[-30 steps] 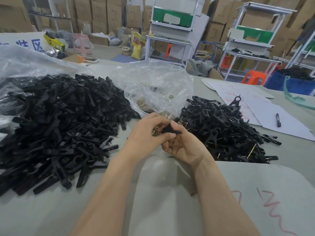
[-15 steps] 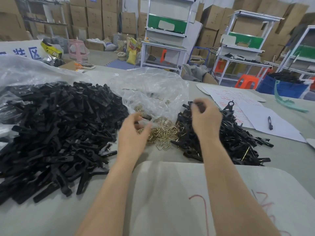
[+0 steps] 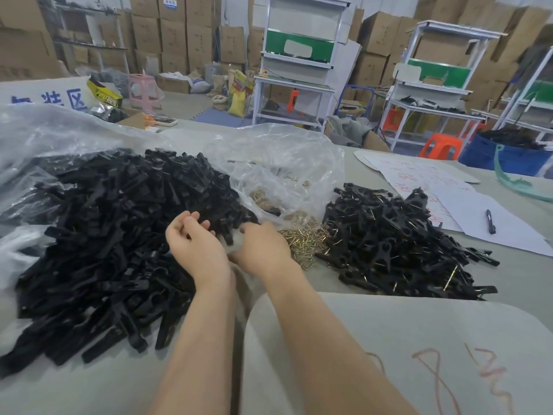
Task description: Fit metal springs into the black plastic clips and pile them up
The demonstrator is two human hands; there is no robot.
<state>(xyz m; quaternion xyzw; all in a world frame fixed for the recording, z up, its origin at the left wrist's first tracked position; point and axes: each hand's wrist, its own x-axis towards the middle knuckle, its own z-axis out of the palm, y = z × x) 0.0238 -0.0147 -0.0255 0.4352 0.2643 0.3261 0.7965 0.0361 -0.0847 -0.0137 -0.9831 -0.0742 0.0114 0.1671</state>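
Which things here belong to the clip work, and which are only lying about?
For the job: loose black clips, brass springs, pile of fitted clips, clear bag with more springs.
Lying about: pen, written papers, orange stool.

Loose clips at nine o'clock are matt black; the fitted pile at three o'clock is black flecked with brass. Between them the springs glint gold beside a clear bag. White paper at two o'clock bears red writing; the worktop is grey.
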